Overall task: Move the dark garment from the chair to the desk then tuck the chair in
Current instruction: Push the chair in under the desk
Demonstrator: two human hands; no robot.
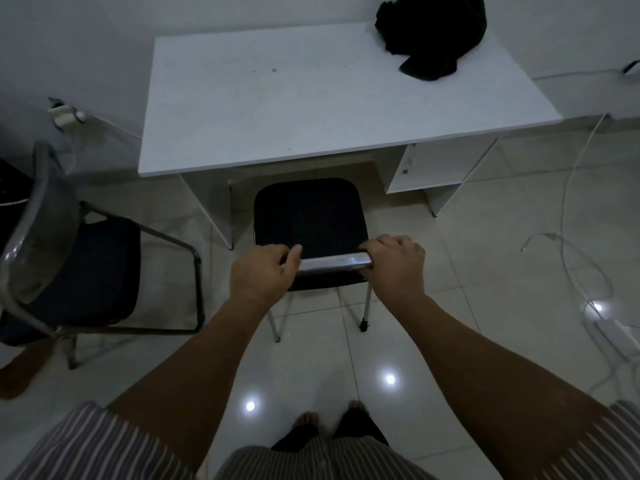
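The dark garment (433, 36) lies bunched on the far right corner of the white desk (311, 105). A chair with a black seat (308, 216) and metal legs stands in front of the desk, its front edge just below the desk's near edge. My left hand (261, 271) grips the left end of the chair's shiny backrest top (332, 263). My right hand (396, 263) grips the right end of the same rail. Both hands are closed around it.
A second chair (69, 258) with a clear plastic back stands to the left. White cables (581, 237) and a power strip (613, 332) lie on the tiled floor at right. The desk has an open shelf unit (433, 168) under its right side. My bare feet are below.
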